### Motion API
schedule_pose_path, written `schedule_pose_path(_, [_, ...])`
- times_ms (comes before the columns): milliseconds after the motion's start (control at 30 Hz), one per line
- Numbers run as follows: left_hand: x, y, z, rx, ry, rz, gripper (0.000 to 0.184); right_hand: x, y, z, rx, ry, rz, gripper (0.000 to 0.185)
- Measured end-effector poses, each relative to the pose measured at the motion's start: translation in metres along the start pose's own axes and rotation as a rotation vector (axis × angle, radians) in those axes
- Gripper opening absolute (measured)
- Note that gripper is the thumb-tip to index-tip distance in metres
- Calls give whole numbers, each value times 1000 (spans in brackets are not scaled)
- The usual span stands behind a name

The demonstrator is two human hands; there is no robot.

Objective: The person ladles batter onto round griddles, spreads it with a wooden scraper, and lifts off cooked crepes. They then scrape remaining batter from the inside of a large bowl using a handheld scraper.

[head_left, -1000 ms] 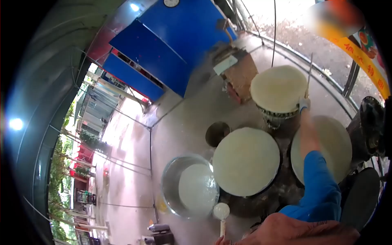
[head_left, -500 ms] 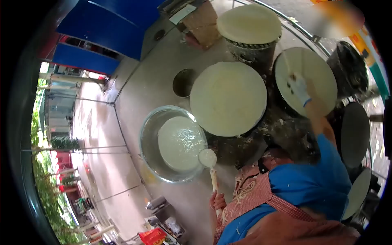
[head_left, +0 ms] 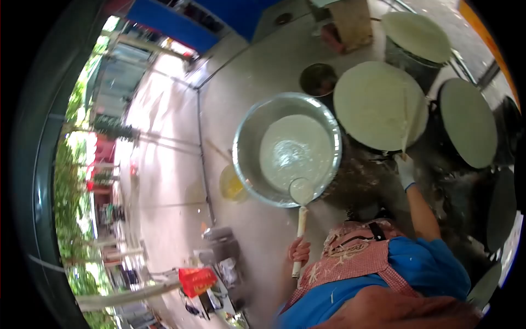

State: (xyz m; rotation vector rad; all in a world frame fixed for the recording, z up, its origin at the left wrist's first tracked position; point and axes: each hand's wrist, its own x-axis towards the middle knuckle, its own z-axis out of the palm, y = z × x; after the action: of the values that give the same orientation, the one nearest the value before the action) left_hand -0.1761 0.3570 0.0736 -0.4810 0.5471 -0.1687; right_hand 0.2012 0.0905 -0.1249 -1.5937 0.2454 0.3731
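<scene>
My left hand (head_left: 299,250) is closed around the wooden handle of a ladle (head_left: 302,191). The ladle's round bowl, coated in pale batter, is at the near rim of a large metal basin (head_left: 241,159). White batter (head_left: 296,145) lies in this basin. In a white glove, my right hand (head_left: 406,171) is at the near edge of the middle round griddle (head_left: 372,107), whose top is pale and covered by a thin layer. Gripped in that hand is a long, thin scraper (head_left: 405,118) reaching across the right part of the griddle.
More round griddles stand to the right (head_left: 468,123) and behind (head_left: 417,37). A dark pot (head_left: 319,79) sits beyond the basin. A bowl with yellow contents (head_left: 233,183) is left of it. A red bag (head_left: 197,281) lies at lower left, near a cardboard box-like stand (head_left: 222,249).
My right hand has moved from the right griddle to the near edge of the middle one. The ladle stays in my left hand near the basin's rim. The view has shifted.
</scene>
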Motion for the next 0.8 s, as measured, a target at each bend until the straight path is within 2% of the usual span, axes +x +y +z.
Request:
schedule_pose_path(33, [-10,-1,-1,31,21,69,21,-10,-17,15,41,-30,96,11])
schedule_pose_path(100, [-24,-4,-12,93,75,170,19,-16,-9,55,-234,47,-51,13])
schedule_pose_path(133, [-32,-12,-15,293,284,380,21,-26,-20,83,-174,10,28,15])
schedule_pose_path(167, [-41,-7,-38,207,198,369,26,-28,-26,104,-105,-9,105,17])
schedule_pose_path(200, [-44,1,-58,132,121,337,32,-1,10,137,-88,37,110,18])
schedule_pose_path(233, [-47,-8,-49,77,81,342,33,12,10,172,-112,-60,111,20])
schedule_pose_path(267, [-49,-17,-40,22,42,345,35,24,-3,213,-88,-59,-27,24])
schedule_pose_path(300, [-52,-18,-42,27,45,332,34,45,-29,245,-201,-83,101,28])
schedule_pose_path(333, [-49,-10,-44,69,63,326,33,80,-24,288,-66,-159,65,31])
schedule_pose_path(367, [-47,-5,-46,109,87,312,32,75,-83,290,-117,-242,18,31])
schedule_pose_path(433, [-47,5,-51,156,142,286,30,91,-121,321,-21,-407,-103,25])
schedule_pose_path(500, [-45,16,-55,174,177,251,28,32,-205,276,-140,-547,-32,23])
schedule_pose_path(600, [-41,35,-65,196,150,171,25,-4,-181,216,-321,-560,-312,24])
schedule_pose_path(667, [-34,44,-59,184,120,139,23,-23,-131,162,-511,-542,-447,42])
schedule_pose_path(700, [-25,25,-30,115,149,203,32,-51,-135,128,-504,-568,-238,49])
schedule_pose_path(733, [-21,27,-30,65,87,93,32,-75,-137,97,-542,-513,-55,55])
schedule_pose_path(767, [-11,36,-36,15,19,-13,33,-86,-126,72,-599,-496,-99,54])
schedule_pose_path(800, [-3,56,-57,207,31,46,25,-94,-113,51,-657,-485,-144,52])
